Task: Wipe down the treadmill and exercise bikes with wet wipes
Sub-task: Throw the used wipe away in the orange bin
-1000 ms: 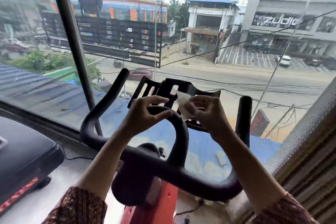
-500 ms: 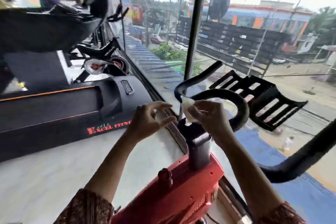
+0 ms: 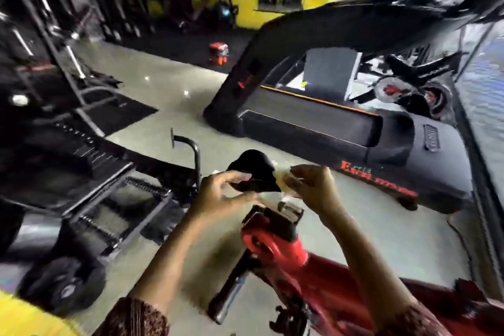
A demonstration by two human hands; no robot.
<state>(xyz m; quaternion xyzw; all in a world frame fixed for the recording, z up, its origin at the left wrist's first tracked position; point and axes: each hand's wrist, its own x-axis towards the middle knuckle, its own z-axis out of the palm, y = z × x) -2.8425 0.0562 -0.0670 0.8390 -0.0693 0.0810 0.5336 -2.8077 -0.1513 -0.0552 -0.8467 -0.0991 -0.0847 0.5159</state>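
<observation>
The left hand (image 3: pixel 218 195) was half-curled at the black saddle (image 3: pixel 255 165); grip unclear through blur. Just right, the wet wipe (image 3: pixel 285 181) was pinched in the right hand (image 3: pixel 313 188). Below both hands sat the bike frame (image 3: pixel 275 248); beyond the right, the treadmill (image 3: pixel 395 144).

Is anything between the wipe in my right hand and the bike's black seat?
Nothing visible. The wipe in the right hand sits right beside the black seat, at its right edge; the left hand is at its other side.
</observation>
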